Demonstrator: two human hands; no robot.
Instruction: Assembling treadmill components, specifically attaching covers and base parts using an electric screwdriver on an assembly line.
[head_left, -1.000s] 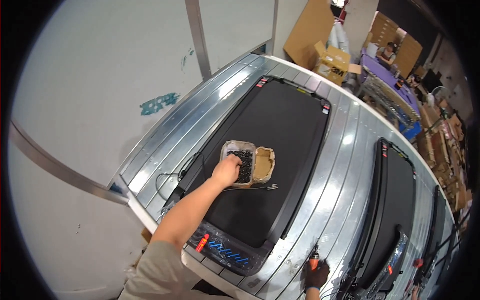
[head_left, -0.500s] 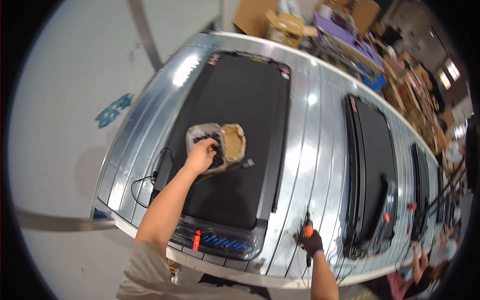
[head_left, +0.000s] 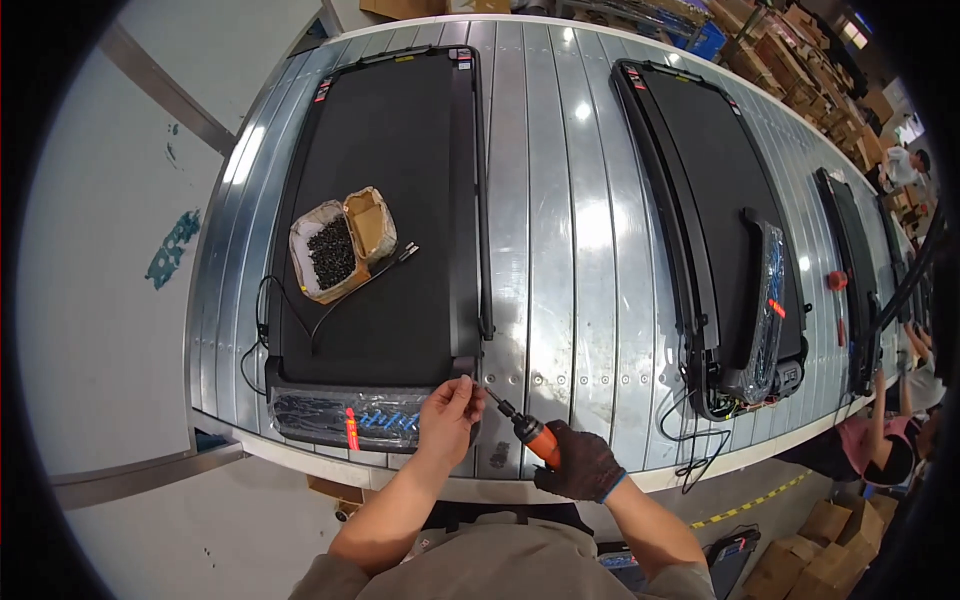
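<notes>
My gloved right hand (head_left: 585, 462) grips an orange power screwdriver (head_left: 537, 438), its thin bit pointing up and left. My bare left hand (head_left: 450, 412) is pinched at the near right corner of a black treadmill (head_left: 390, 130), close to the bit's tip. Whatever lies between those fingertips is too small to make out. On the treadmill's belt stands an open cardboard box (head_left: 372, 222) lined with plastic. One side of it holds many small black screws (head_left: 331, 254); the other shows bare cardboard. A film-wrapped console panel (head_left: 330, 415) with a red tag lies along the near end.
A second treadmill (head_left: 735, 200) with a wrapped panel lies to the right on the slatted metal conveyor (head_left: 540, 250), with more beyond it. A black cable (head_left: 340, 300) crosses the belt. Other people work at the far right. Cardboard boxes (head_left: 825, 540) sit on the floor.
My left hand has left the screw box and come to the treadmill's near right corner. My right hand has brought the screwdriver leftward to the same corner. The view has shifted.
</notes>
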